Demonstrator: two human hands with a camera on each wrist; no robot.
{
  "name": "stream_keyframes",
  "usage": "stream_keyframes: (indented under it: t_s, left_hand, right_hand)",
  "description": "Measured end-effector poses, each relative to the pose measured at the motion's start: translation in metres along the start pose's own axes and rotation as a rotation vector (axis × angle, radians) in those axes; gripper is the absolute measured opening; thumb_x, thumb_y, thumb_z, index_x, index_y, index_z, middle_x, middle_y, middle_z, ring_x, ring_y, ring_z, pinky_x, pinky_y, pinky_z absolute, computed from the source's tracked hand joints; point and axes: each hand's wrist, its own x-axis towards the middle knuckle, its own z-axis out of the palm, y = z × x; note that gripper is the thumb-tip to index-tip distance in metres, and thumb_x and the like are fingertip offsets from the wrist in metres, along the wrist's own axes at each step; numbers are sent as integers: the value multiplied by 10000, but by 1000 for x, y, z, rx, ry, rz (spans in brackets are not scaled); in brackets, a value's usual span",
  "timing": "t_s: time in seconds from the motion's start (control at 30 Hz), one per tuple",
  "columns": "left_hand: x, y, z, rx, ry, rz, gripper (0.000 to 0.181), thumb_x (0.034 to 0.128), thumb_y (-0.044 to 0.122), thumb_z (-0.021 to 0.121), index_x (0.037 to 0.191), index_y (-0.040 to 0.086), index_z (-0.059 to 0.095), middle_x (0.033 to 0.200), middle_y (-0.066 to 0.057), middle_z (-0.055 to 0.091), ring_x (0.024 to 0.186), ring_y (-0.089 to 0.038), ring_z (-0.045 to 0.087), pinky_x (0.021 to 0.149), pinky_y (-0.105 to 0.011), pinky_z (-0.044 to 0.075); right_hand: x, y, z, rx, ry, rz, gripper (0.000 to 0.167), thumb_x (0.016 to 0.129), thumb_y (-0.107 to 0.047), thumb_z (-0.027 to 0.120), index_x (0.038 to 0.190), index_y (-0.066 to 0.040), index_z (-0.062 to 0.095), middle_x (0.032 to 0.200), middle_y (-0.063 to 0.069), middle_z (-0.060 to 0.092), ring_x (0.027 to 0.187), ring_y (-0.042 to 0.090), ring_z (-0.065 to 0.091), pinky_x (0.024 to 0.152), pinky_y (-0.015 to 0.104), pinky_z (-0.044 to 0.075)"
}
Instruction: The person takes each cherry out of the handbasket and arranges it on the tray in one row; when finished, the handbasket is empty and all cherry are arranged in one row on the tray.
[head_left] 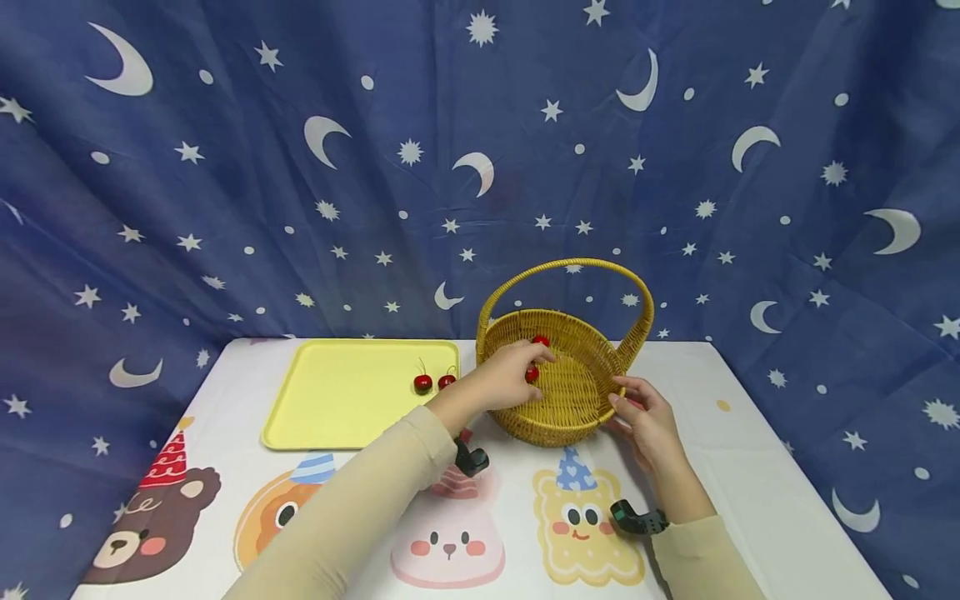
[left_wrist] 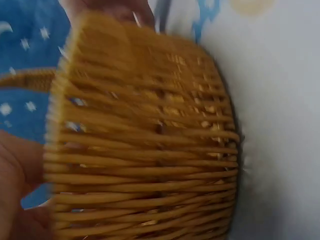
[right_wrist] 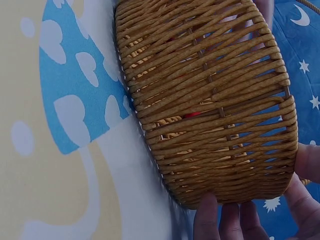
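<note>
A woven wicker basket (head_left: 564, 435) with a tall arched handle stands on the table. My left hand (head_left: 510, 377) reaches over its left rim, thumb and fingers spread apart. A red cherry (head_left: 532, 374) shows in the gap between them; whether the hand touches it is hidden. Farther back inside the basket is another cherry (head_left: 540, 341). My right hand (head_left: 651, 421) holds the basket's right rim, thumb on top and fingers against the outer wall. Through the weave, the right wrist view shows a bit of red cherry (right_wrist: 192, 115). The left wrist view is blurred.
A yellow tray (head_left: 337, 400) lies left of the basket. Two stemmed cherries, one cherry (head_left: 423, 384) and a second cherry (head_left: 447, 381), sit near its right edge. The tablecloth (head_left: 757, 500) has cartoon prints. Behind hangs a blue star-and-moon curtain (head_left: 420, 100).
</note>
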Motion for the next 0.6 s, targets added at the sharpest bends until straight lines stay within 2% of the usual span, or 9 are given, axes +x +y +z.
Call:
stream_keyframes:
  t_s: [0.13,0.23,0.3,0.37,0.5,0.6]
  left_hand:
    - [25,-13,13,111,11,-52,531,930,24,758,1440,137,661,1412,-137,658,1288,-261,626,1092,-374,530]
    - [34,-16,21,175,-8,-99,528,935,-19,676,1441,134,673,1416,-119,678,1281,-237,635,1088,-367,536]
    - [36,-16,25,218,-41,-136,510,943,-23,650,1417,159,699,1415,-79,695,1295,-212,639,1105,-360,533]
    - [37,-14,28,271,-73,-145,445,954,-5,653,1352,174,743,1361,-41,729,1266,-196,660,1101,-355,539]
    - [37,-13,32,361,-90,-108,307,964,16,668,1148,205,825,1176,27,783,1123,-162,702,1011,-329,573]
    - [36,-14,33,395,-102,-90,315,961,1,654,1085,222,840,1119,48,787,1054,-150,701,970,-318,578]
  right_hand:
    - [-1,2,0,-8,2,-4,423,1067,-107,650,1475,-58,550,1246,20,533,1064,121,641,886,298,624]
    - [-1,3,-2,5,-3,-3,409,1066,-108,650,1462,-65,558,1235,14,526,1052,117,643,888,299,624]
    - [-2,3,-2,14,-7,3,402,1068,-105,648,1457,-62,558,1241,24,524,1055,121,646,883,293,623]
    - [-3,4,-3,19,-11,7,393,1069,-109,649,1451,-67,563,1252,32,526,1059,119,650,873,281,621]
    - [-2,4,-4,37,-10,4,366,1070,-112,651,1428,-78,577,1258,36,546,1037,116,667,861,271,621]
    - [-1,4,-3,27,-15,0,376,1074,-113,644,1440,-74,567,1254,27,548,1033,106,663,864,267,622]
